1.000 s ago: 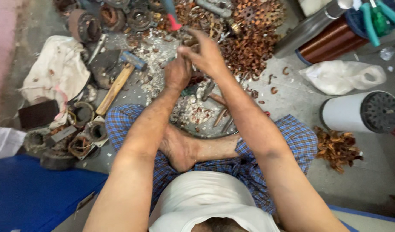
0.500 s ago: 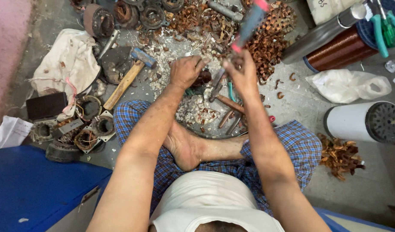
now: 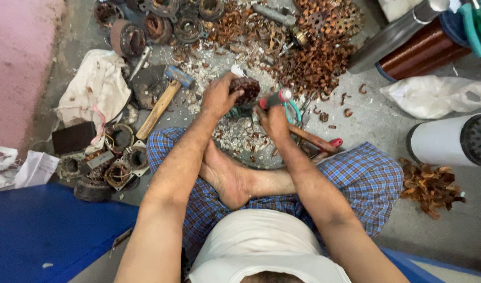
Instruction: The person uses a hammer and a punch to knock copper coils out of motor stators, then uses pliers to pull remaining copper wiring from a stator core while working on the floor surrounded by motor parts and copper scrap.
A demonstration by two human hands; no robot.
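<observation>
Left hand [image 3: 219, 97] clenched around a dark round motor core [image 3: 245, 89], held just above the floor [image 3: 366, 120] in front of the crossed legs. Right hand [image 3: 274, 118] clenched on a red-handled tool [image 3: 276, 97], tip set against the core's near side; exact kind of tool too small to tell. Core tilted toward the tool, resting over a patch of pale chips and scraps [image 3: 235, 139]. Heap of copper wire [image 3: 316, 60] lying just beyond the hands, a smaller tuft of copper scraps [image 3: 429, 183] well apart by the right knee. Hammer [image 3: 162, 102] with wooden handle flat on the floor beside the left forearm, untouched. Cluster of small stripped motor frames [image 3: 112, 165] near the left knee. White cylinder [image 3: 450, 140] and white plastic bag [image 3: 439, 94] off to the right. Judged step: prying windings out of the core, work partway along. Next move likely calls for a firm hold with the left grip, steady leverage from the right, tool kept clear of the bare foot [image 3: 230, 178].
</observation>
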